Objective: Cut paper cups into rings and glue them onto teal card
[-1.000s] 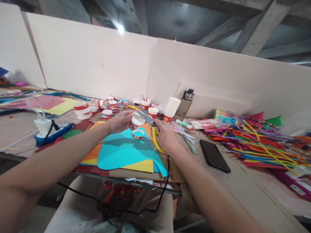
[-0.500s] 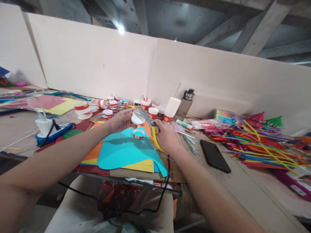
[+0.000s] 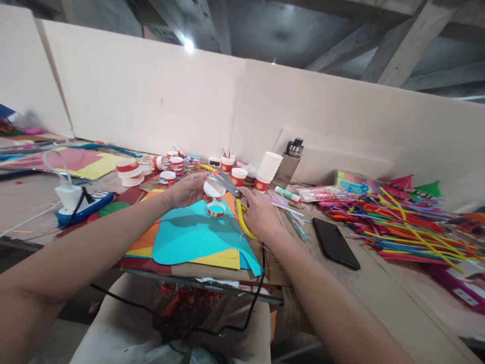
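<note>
Fingers of the left hand (image 3: 191, 191) pinch a white paper-cup base (image 3: 213, 187) above a blue sheet (image 3: 189, 237) at the counter's (image 3: 26, 202) front edge; the right hand's (image 3: 259, 215) fingers curl around yellow-handled scissors (image 3: 237, 193). A cut cup ring (image 3: 215, 214) sits below. Stacked cups (image 3: 270, 167) and a bottle (image 3: 288, 168) line the back edge, with pipe cleaners (image 3: 401, 227) heaped right.

Plain, pale panels (image 3: 140, 96) stand upright behind the tabletop (image 3: 22, 217), meeting at visible seams, their upper edge sloping down toward the right. Above them, grey beams (image 3: 407, 45) cross at angles under a dim, dark ceiling (image 3: 261, 25). One bright white lamp (image 3: 188, 45) glows just over the panel edge, left of centre. Greyish floor (image 3: 68, 328) shows at lower left, in shadow.
</note>
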### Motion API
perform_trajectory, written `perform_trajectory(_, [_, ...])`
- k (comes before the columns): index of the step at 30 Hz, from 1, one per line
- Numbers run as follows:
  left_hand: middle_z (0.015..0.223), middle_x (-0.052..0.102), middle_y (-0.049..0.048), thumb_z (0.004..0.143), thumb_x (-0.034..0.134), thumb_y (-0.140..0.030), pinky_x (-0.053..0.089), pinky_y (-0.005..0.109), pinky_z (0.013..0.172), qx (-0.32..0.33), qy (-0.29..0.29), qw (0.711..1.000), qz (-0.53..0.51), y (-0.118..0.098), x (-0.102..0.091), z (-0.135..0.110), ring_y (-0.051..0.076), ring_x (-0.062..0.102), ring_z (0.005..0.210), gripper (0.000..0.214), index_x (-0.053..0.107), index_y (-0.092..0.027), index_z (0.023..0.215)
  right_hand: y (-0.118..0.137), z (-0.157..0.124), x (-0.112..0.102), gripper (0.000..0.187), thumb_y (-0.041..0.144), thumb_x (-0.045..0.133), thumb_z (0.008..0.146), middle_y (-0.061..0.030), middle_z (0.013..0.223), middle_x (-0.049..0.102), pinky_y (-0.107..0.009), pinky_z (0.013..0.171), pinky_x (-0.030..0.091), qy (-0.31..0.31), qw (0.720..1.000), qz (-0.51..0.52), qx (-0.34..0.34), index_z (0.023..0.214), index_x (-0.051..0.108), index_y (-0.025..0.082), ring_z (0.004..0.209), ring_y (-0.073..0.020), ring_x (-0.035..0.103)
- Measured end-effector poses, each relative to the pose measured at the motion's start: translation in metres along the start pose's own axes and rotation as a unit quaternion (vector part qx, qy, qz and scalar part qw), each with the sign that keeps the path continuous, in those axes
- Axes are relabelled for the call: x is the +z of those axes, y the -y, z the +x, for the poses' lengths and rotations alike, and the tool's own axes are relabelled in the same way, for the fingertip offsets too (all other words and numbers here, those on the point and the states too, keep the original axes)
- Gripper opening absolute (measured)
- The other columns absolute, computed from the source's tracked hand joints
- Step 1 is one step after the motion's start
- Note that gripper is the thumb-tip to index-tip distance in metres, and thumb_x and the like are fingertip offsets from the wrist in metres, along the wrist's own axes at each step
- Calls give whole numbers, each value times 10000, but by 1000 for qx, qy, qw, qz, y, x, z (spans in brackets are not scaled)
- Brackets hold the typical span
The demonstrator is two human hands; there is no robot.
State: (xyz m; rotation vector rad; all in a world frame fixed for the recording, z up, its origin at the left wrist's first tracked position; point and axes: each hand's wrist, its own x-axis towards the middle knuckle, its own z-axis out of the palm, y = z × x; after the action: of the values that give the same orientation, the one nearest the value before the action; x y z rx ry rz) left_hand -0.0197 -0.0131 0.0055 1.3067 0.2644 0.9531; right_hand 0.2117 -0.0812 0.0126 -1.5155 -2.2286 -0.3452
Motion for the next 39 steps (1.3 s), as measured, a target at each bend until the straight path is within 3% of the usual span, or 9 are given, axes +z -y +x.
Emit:
perform_trajectory(7, [915,749,166,884,651,-456,509,243,514,-6,-18,1000,-16,1,1,3,207,711,700,396,691,-82,1009,2,-1,-3,439,188,490,892,-115,1103,696,-307,718,421,1,999,-23,24,1322,578,200,961,-257,634])
perform_trajectory(16, [961,740,137,829,721,-420,503,235,519,10,-27,999,-34,2,5,1,194,698,731,393,677,-107,1063,2,0,-6,467,138,472,866,-106,1099,691,-313,742,425,6,999,-1,38,1318,573,199,957,-253,632])
perform_trajectory(21, [994,744,190,821,727,-456,511,249,535,-22,3,999,-24,5,3,0,200,704,703,438,686,-82,1047,-2,0,1,503,158,523,847,-141,1190,628,-308,832,461,-15,999,49,-1,1350,529,183,1054,-247,607])
perform_trajectory(25, [961,754,168,809,736,-481,536,263,587,-34,4,999,-32,6,-1,0,212,719,737,450,692,-104,1050,-2,0,2,514,160,523,841,-148,1230,618,-322,868,470,-12,999,52,-8,1355,526,180,1070,-255,609])
perform_trajectory(32, [926,755,184,816,685,-576,519,229,554,-46,27,998,-24,5,-7,1,155,671,638,552,697,-72,1041,1,-1,-3,510,147,496,856,-121,1160,673,-314,786,459,-5,1000,-4,12,1361,540,204,1000,-256,630])
perform_trajectory(39, [832,740,141,794,619,-688,488,215,491,-37,-6,999,-24,6,-7,4,149,649,577,623,680,-103,1000,3,-1,-5,470,142,478,870,-110,1102,698,-310,736,435,0,1000,-25,14,1325,573,207,964,-255,638])
